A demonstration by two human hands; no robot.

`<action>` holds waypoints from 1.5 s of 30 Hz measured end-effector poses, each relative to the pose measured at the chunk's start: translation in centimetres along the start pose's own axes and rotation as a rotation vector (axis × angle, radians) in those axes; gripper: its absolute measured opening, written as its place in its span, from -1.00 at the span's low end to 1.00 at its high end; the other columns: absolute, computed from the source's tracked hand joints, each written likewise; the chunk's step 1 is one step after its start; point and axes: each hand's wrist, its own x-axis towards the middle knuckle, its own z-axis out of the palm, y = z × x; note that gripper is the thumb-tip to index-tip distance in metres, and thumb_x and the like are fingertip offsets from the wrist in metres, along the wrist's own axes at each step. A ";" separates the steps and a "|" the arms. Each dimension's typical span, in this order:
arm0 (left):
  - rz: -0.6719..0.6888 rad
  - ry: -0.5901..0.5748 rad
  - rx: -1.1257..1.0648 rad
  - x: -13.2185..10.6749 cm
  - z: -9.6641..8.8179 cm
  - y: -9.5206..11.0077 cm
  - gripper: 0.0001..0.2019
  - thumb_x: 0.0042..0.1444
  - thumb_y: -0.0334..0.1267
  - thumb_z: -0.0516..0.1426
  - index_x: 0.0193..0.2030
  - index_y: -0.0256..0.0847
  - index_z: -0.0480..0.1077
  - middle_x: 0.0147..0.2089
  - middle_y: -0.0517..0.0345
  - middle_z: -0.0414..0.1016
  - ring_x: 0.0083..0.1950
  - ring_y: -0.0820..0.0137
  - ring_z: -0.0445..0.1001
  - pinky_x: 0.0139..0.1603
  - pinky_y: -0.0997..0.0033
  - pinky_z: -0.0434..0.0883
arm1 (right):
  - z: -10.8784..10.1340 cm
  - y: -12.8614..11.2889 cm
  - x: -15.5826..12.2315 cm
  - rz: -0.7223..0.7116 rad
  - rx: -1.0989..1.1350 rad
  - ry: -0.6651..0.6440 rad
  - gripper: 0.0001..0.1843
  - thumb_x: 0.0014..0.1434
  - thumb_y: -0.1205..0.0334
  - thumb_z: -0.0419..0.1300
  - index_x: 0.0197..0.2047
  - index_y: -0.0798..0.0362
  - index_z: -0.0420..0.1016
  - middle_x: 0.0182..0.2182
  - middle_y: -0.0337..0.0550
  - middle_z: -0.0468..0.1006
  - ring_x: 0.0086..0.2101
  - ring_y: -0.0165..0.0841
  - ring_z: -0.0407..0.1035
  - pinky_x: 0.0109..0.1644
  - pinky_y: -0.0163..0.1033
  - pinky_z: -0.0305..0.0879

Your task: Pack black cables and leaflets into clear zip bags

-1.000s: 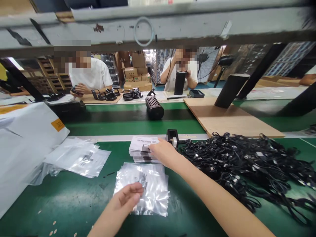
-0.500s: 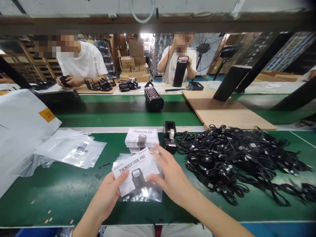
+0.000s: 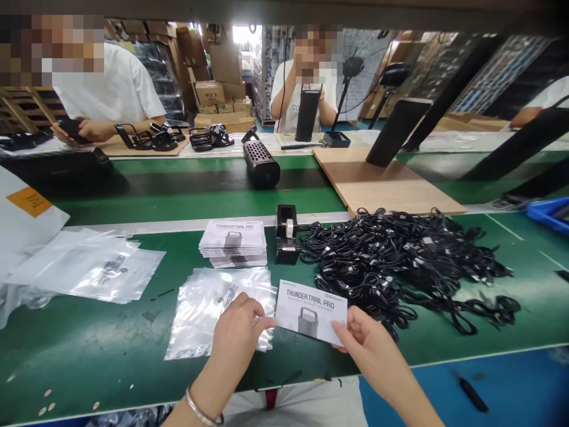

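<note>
My right hand [image 3: 371, 347] grips the right end of a printed leaflet [image 3: 311, 311] marked THUNDER TRAIL PRO, thumb on top and fingers behind. The leaflet is tilted a little above the green bench. To its left, my left hand [image 3: 237, 332] lies over a pile of clear plastic bags [image 3: 195, 314]. Its fingers are curled and closed at the pile's right edge, with some fingertips hidden. Behind the bags rests a stack of the same leaflets [image 3: 233, 243]. A black tape dispenser [image 3: 287, 234] stands right beside that stack.
A large heap of black cables [image 3: 400, 261] covers the bench at right. More plastic bags [image 3: 98, 267] lie at left. Across the bench are a black perforated speaker [image 3: 261, 163], a wooden board [image 3: 386, 181] and two co-workers handling black parts. A blue tray [image 3: 549, 216] shows far right.
The leaflet, held by both hands over the bags before, has moved right in my right hand alone. My left hand has left it for the bags. The view has shifted right and down.
</note>
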 end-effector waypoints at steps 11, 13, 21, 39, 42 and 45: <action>0.067 0.001 0.056 -0.7 -0.4 0.0 -0.71 0.15 -0.25 -0.09 -0.50 -0.17 0.36 -0.44 0.18 0.34 -0.44 0.39 0.36 -0.41 0.40 0.23 | 2.3 -0.3 -0.8 0.003 0.309 0.076 -0.60 -0.04 -0.06 0.21 -0.26 0.09 0.38 -0.38 -0.10 0.54 -0.50 -0.36 0.36 -0.43 -0.27 0.33; 0.064 0.021 0.072 -0.9 -0.3 0.1 -0.70 0.15 -0.25 -0.09 -0.54 -0.17 0.33 -0.46 0.20 0.31 -0.47 0.41 0.34 -0.43 0.41 0.22 | 3.2 -0.3 -1.1 0.000 0.346 0.079 -0.58 -0.03 -0.05 0.20 -0.21 0.09 0.37 -0.37 -0.09 0.55 -0.48 -0.34 0.37 -0.42 -0.26 0.35; 0.071 0.061 0.051 -1.4 0.0 -0.2 -0.75 0.13 -0.23 -0.06 -0.47 -0.16 0.37 -0.45 0.21 0.33 -0.48 0.43 0.34 -0.44 0.43 0.26 | 4.5 0.2 -1.8 0.011 0.331 0.135 -0.66 -0.05 -0.06 0.20 -0.40 0.06 0.33 -0.43 -0.11 0.53 -0.48 -0.34 0.36 -0.44 -0.26 0.36; 0.183 0.086 -0.178 -2.4 -0.1 -0.3 -0.85 0.11 -0.23 0.01 -0.42 -0.15 0.33 -0.43 0.20 0.33 -0.44 0.41 0.32 -0.42 0.46 0.30 | 5.1 -2.2 -0.6 0.091 0.216 -0.344 -0.69 0.12 0.06 0.02 -0.43 0.14 0.36 -0.54 -0.21 0.48 -0.58 -0.48 0.38 -0.47 -0.37 0.33; 0.177 0.038 -0.251 -2.4 -0.5 -0.2 -0.82 0.12 -0.20 0.00 -0.44 -0.15 0.33 -0.45 0.20 0.32 -0.43 0.40 0.31 -0.41 0.46 0.30 | 7.4 -3.0 1.1 -0.066 -0.179 -0.283 -0.81 0.14 0.21 0.03 -0.42 0.11 0.37 -0.53 -0.22 0.51 -0.60 -0.48 0.37 -0.53 -0.42 0.26; 0.156 0.004 -0.334 -2.0 -0.6 -0.5 -0.82 0.11 -0.16 0.00 -0.42 -0.16 0.33 -0.43 0.20 0.33 -0.40 0.40 0.33 -0.36 0.45 0.31 | 8.7 -4.4 2.5 -0.276 -0.647 -0.106 -0.89 0.10 0.33 0.08 -0.44 0.06 0.39 -0.48 -0.21 0.52 -0.45 -0.38 0.43 -0.42 -0.36 0.24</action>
